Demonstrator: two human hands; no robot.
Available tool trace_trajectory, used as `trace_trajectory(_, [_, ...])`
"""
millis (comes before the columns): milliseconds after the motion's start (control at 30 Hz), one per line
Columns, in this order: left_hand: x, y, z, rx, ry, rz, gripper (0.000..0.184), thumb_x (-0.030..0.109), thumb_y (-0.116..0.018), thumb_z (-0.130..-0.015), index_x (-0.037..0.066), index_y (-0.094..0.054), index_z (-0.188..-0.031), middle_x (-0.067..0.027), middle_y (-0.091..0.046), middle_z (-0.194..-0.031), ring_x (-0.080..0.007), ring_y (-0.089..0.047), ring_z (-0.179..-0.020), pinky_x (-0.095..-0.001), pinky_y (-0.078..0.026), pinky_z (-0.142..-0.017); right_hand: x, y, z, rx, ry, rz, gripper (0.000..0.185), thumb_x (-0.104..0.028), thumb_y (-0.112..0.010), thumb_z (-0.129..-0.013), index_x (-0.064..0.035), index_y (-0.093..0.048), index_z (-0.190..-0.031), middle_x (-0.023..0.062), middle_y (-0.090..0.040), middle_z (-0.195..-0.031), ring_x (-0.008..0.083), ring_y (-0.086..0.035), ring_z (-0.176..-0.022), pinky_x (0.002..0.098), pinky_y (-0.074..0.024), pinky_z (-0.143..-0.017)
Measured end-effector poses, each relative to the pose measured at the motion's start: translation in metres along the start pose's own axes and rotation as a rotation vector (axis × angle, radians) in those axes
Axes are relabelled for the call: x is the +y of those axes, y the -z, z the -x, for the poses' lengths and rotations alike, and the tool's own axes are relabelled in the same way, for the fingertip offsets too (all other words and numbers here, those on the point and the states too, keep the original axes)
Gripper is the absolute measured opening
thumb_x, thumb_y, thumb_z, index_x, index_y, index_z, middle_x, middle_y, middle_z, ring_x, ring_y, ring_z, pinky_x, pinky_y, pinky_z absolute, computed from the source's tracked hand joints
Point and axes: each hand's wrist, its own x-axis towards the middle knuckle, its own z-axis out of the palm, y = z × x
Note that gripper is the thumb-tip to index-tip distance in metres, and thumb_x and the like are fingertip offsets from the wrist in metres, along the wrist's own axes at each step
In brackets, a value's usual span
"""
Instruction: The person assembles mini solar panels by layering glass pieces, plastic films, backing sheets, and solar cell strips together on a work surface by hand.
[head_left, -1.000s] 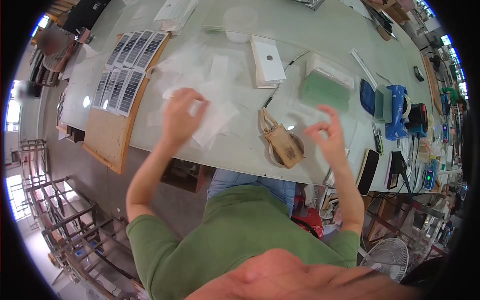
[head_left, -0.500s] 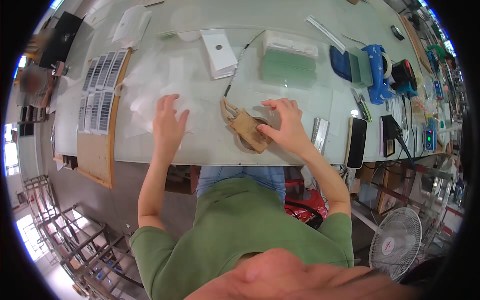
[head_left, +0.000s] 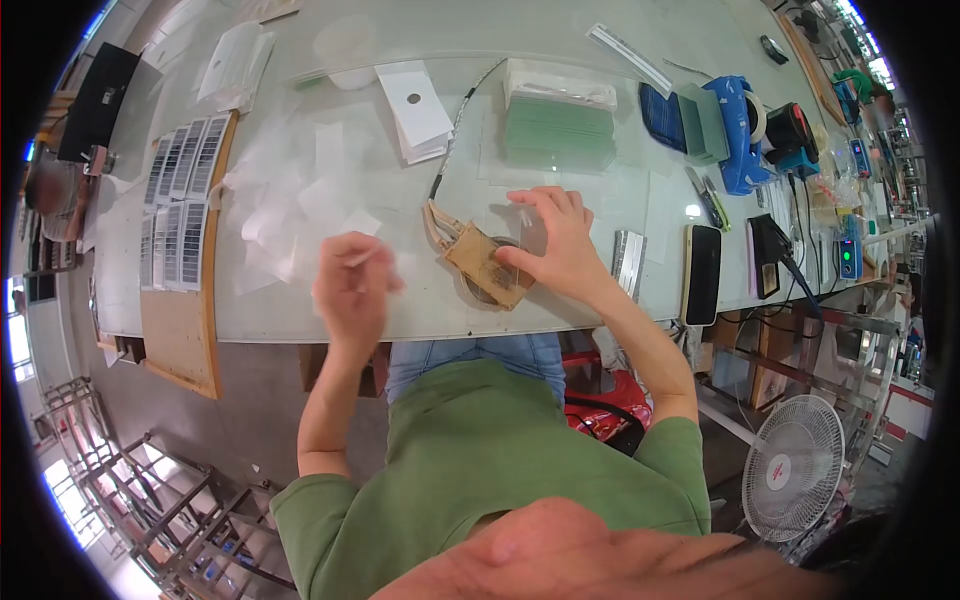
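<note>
My left hand [head_left: 352,290] is blurred by motion over the table's front edge, its fingers curled together around something pale and too small to name. Thin translucent sheets [head_left: 285,230] lie loosely beyond it. My right hand [head_left: 562,245] curves in a C shape, thumb and fingertips at the edges of what looks like a clear pane [head_left: 524,222], whose outline is faint. Below that hand a worn tan block [head_left: 484,264] with a cord rests on a round base. Past it stands a stack of greenish glass panes [head_left: 558,132].
White cards [head_left: 414,112] lie at back centre, labelled strips on a wooden board [head_left: 212,300] at left. To the right are a steel ruler [head_left: 628,262], a phone [head_left: 701,275], a cutter [head_left: 716,205] and a blue tape dispenser [head_left: 740,150]. A fan [head_left: 793,468] stands below.
The view has shifted, so table items sit further left. My right hand has come over beside the tan block. My left hand has drawn back toward me from the sheets, its fingers now curled.
</note>
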Motion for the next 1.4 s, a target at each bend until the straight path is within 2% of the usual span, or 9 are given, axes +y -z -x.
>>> trace_trajectory(100, [0.005, -0.032, 0.019, -0.123, 0.101, 0.037, 0.012, -0.004, -0.053, -0.098, 0.0, -0.052, -0.109, -0.0078, -0.064, -0.088, -0.0095, -0.061, -0.06, -0.0237, -0.053, -0.055, -0.017, 0.011, 0.008, 0.066, 0.106, -0.088, 0.052, -0.031, -0.082, -0.073, -0.0133, -0.065, -0.119, 0.0065, -0.055, -0.123, 0.0286, -0.046, -0.115, 0.044, -0.031, -0.103])
trace_trajectory(167, [0.008, -0.053, 0.029, -0.186, 0.204, 0.118, 0.015, -0.006, -0.054, -0.097, 0.0, -0.052, -0.111, -0.0088, -0.066, -0.092, -0.0101, -0.063, -0.063, -0.024, -0.054, -0.057, -0.023, 0.016, 0.017, -0.113, 0.218, -0.324, 0.047, -0.033, -0.083, -0.073, -0.012, -0.068, -0.112, 0.0056, -0.058, -0.12, 0.027, -0.046, -0.114, 0.0439, -0.0315, -0.103])
trace_trajectory(200, [0.001, -0.058, 0.034, -0.212, 0.206, 0.133, 0.031, -0.007, -0.055, -0.096, -0.001, -0.049, -0.126, -0.0093, -0.067, -0.093, -0.0115, -0.066, -0.067, -0.0241, -0.054, -0.06, -0.034, 0.016, 0.021, -0.095, 0.158, -0.373, 0.032, -0.028, -0.082, -0.076, -0.0101, -0.071, -0.1, 0.0038, -0.061, -0.11, 0.0238, -0.049, -0.109, 0.0422, -0.0332, -0.101])
trace_trajectory(367, [-0.002, -0.062, 0.054, -0.233, 0.251, 0.1, 0.06, -0.005, -0.063, -0.093, 0.001, -0.037, -0.147, -0.0089, -0.07, -0.094, -0.0136, -0.071, -0.073, -0.0263, -0.056, -0.065, -0.022, 0.007, 0.017, 0.019, 0.026, -0.408, 0.014, -0.018, -0.079, -0.08, -0.0097, -0.07, -0.086, 0.0015, -0.063, -0.099, 0.0216, -0.051, -0.102, 0.0388, -0.036, -0.095])
trace_trajectory(567, [-0.023, -0.033, 0.076, -0.444, 0.269, -0.175, 0.051, 0.004, -0.073, -0.088, 0.005, -0.053, -0.135, -0.0065, -0.069, -0.089, -0.0183, -0.071, -0.068, -0.0304, -0.056, -0.063, -0.004, -0.005, 0.01, 0.127, 0.052, -0.079, 0.011, -0.019, -0.081, -0.078, -0.0136, -0.072, -0.08, -0.0017, -0.062, -0.098, 0.0211, -0.05, -0.102, 0.0405, -0.0284, -0.096])
trace_trajectory(633, [-0.034, -0.026, 0.073, -0.542, -0.217, -0.518, 0.038, 0.011, -0.077, -0.084, 0.008, -0.065, -0.119, -0.0027, -0.064, -0.084, -0.019, -0.066, -0.064, -0.0311, -0.054, -0.059, 0.003, -0.009, 0.008, 0.174, 0.074, -0.065, 0.011, -0.022, -0.081, -0.075, -0.0169, -0.072, -0.078, -0.0046, -0.059, -0.098, 0.0206, -0.048, -0.103, 0.0416, -0.0243, -0.094])
trace_trajectory(833, [-0.044, -0.022, 0.061, -0.527, -0.627, -0.622, 0.033, 0.007, -0.077, -0.073, 0.014, -0.072, -0.106, 0.002, -0.052, -0.077, -0.0132, -0.055, -0.062, -0.0277, -0.048, -0.054, 0.004, -0.01, 0.008, 0.215, 0.089, -0.041, 0.013, -0.022, -0.082, -0.074, -0.017, -0.072, -0.08, -0.0039, -0.059, -0.099, 0.021, -0.049, -0.103, 0.0422, -0.0245, -0.094])
trace_trajectory(1267, [-0.041, -0.031, 0.054, -0.419, -0.547, -0.552, 0.029, 0.005, -0.078, -0.069, 0.014, -0.074, -0.096, 0.0019, -0.049, -0.074, -0.0124, -0.052, -0.059, -0.0272, -0.044, -0.051, 0.012, -0.012, 0.002, 0.241, 0.06, -0.037, 0.013, -0.021, -0.08, -0.074, -0.016, -0.07, -0.081, -0.0029, -0.061, -0.103, 0.0215, -0.05, -0.103, 0.0418, -0.025, -0.094])
trace_trajectory(1400, [-0.036, -0.031, 0.046, -0.451, -0.582, -0.603, 0.029, 0.009, -0.079, -0.07, 0.013, -0.072, -0.098, 0.001, -0.06, -0.088, -0.0147, -0.058, -0.077, -0.0305, -0.048, -0.062, 0.012, -0.011, 0.001, 0.22, 0.055, -0.029, 0.013, -0.02, -0.08, -0.075, -0.0149, -0.07, -0.082, -0.002, -0.062, -0.106, 0.0215, -0.05, -0.106, 0.0417, -0.0246, -0.097])
